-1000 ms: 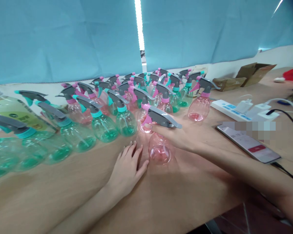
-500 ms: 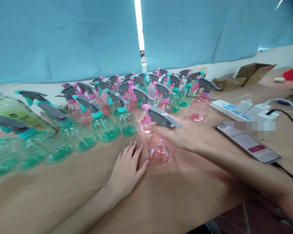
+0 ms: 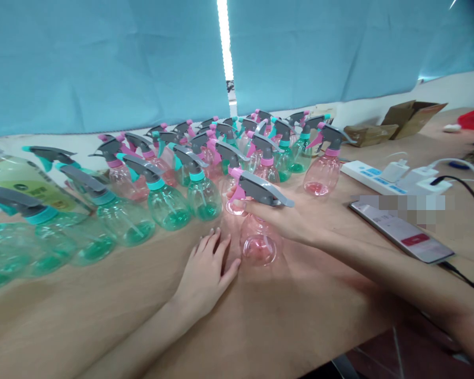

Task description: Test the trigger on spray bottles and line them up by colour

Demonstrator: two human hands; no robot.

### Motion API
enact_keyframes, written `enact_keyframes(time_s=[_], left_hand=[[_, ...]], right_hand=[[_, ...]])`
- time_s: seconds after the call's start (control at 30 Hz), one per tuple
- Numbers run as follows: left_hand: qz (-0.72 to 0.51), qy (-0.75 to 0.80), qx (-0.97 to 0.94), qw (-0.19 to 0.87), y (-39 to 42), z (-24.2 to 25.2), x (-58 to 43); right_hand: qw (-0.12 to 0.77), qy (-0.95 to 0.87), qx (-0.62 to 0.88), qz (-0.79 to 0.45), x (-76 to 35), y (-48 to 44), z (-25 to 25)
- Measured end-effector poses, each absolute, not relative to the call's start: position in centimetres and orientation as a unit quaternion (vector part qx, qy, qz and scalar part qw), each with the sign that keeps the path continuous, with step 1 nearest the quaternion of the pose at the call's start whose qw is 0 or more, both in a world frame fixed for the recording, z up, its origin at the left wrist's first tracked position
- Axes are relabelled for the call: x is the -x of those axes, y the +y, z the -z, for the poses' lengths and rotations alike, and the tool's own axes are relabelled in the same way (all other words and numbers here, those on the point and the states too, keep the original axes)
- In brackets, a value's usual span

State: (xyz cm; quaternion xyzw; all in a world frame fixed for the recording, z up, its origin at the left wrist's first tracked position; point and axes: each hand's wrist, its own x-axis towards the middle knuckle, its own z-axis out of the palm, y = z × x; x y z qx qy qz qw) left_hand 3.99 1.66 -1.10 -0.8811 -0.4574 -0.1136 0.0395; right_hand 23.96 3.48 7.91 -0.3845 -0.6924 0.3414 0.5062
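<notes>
Right hand (image 3: 290,217): closed about the neck of the pink spray bottle (image 3: 258,246), fingers wrapped in from the right, directly under the grey trigger head (image 3: 262,190). Firm holding grip, index fingertip showing past the pink nozzle end on the left.

Pink spray bottle: upright on the table (image 3: 300,316), near its front middle, base down, a little pink liquid in the bottom. Set apart from the other bottles, in front of them.

Left hand (image 3: 205,276): flat on the table, palm down, fingers spread and straight, holding nothing. Just beside the bottle's base on its left; contact between thumb and bottle not clear enough to tell.

Behind: a crowd of spray bottles (image 3: 199,197), green and pink, all upright with grey trigger heads, in rows toward the blue curtain (image 3: 102,58).

Right of the held bottle: 1 phone (image 3: 403,231) flat on the table, screen up; beyond it 1 white power strip (image 3: 383,178) with plugs and cables in it. Farther back, at the right rear: cardboard boxes (image 3: 411,117).
</notes>
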Motion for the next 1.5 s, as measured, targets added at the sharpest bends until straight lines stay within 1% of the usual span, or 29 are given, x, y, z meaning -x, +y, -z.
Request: enact_keyframes(time_s=[0.27,0.63,0.97,1.13,1.3,1.5], left_hand=[[0.119,-0.456,0.881,0.037,1.7,1.2,-3.9],[0.109,-0.460,0.880,0.045,1.6,1.2,-4.0],[0.120,-0.455,0.881,0.042,1.7,1.2,-3.9],[0.109,-0.458,0.881,0.048,1.6,1.1,-4.1],[0.107,-0.459,0.881,0.050,1.6,1.1,-4.2],[0.107,-0.457,0.881,0.057,1.7,1.2,-4.1]], right_hand=[[0.500,-0.692,0.388,-0.347,-24.0,3.3,-8.1],[0.511,-0.692,0.339,-0.381,-24.1,3.8,-7.4],[0.508,-0.686,0.394,-0.341,-24.0,3.1,-8.4],[0.503,-0.693,0.391,-0.339,-24.1,3.5,-7.8],[0.523,-0.684,0.411,-0.299,-24.1,4.0,-6.6],[0.515,-0.698,0.420,-0.266,-24.2,4.3,-6.0]])
